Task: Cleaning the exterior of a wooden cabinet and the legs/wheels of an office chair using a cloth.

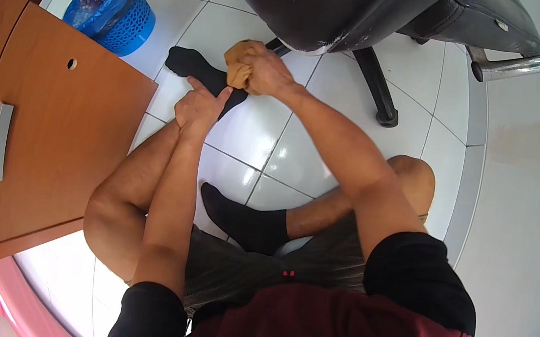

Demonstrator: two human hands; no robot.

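Note:
My right hand (270,74) is closed around a bunched tan cloth (238,67), held just beyond my left foot beside a leg of the office chair's base. Close to that foot, which wears a black sock (191,64), my left hand (198,108) has its thumb and one finger spread apart, with nothing seen between them. Its other fingers are partly hidden. The black office chair (325,6) stands in front of me, its seat covering much of the base. One black base leg (376,86) with a caster reaches out to the right.
White floor tiles (248,129) lie under my folded legs. A wooden cabinet (61,134) with silver handles stands at left, and a blue waste basket (130,24) with a bag behind it. A white wall (525,225) closes the right side. Something pink (26,299) lies at lower left.

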